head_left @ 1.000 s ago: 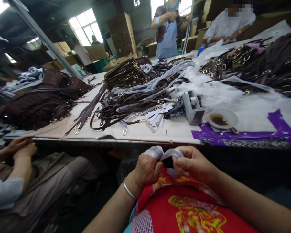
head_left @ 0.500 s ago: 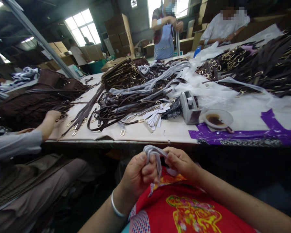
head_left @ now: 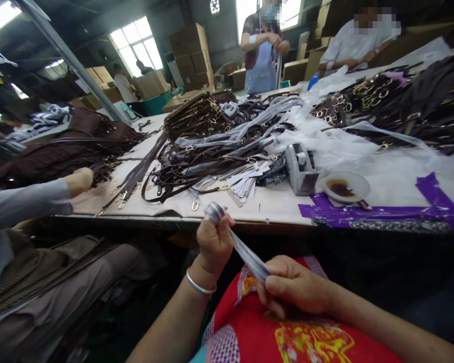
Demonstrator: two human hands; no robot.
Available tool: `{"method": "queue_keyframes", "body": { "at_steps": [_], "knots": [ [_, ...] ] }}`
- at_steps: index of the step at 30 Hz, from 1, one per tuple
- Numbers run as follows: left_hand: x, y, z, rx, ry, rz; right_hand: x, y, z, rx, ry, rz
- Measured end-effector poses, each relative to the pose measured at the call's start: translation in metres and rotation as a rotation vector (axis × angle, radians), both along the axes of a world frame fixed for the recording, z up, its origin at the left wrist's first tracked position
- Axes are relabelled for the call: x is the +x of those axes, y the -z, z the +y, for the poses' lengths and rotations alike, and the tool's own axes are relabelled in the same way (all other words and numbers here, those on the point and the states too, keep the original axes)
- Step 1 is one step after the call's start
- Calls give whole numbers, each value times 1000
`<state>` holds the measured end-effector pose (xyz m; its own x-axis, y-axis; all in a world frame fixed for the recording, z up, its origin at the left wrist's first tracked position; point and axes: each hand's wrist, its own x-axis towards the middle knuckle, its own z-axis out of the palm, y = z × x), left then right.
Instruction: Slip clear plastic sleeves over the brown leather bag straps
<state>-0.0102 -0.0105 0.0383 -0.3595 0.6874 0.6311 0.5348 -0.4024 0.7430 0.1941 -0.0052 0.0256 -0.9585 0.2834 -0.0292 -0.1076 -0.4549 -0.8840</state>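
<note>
My left hand [head_left: 213,241] is closed on the upper end of a grey plastic-wrapped strap [head_left: 242,248], raised just below the table's front edge. My right hand [head_left: 293,287] is closed on the lower end of the same strap, over my red patterned apron [head_left: 287,327]. The strap runs taut and slanted between the two hands. A silver bangle [head_left: 200,286] circles my left wrist.
The work table [head_left: 272,204] bears a heap of dark brown straps [head_left: 196,161], white paper tags [head_left: 245,181], a grey tape dispenser [head_left: 300,169], a small dish [head_left: 346,186] and purple tape [head_left: 382,212]. A seated person's hand [head_left: 79,180] reaches the table at left. Two people stand at the far side.
My hands have drawn apart: the left rose toward the table edge, the right dropped to my lap, stretching the strap out. The person at left keeps a hand at the strap pile.
</note>
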Motion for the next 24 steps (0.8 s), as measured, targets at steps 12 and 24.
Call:
{"method": "queue_keyframes", "body": {
  "at_steps": [12,24],
  "knots": [
    [16,31,-48,-565,516,301,9,17,75,866,571,-335],
    [16,-56,-29,-348,704,-1410,-22,41,11,842,524,-208]
  ]
}}
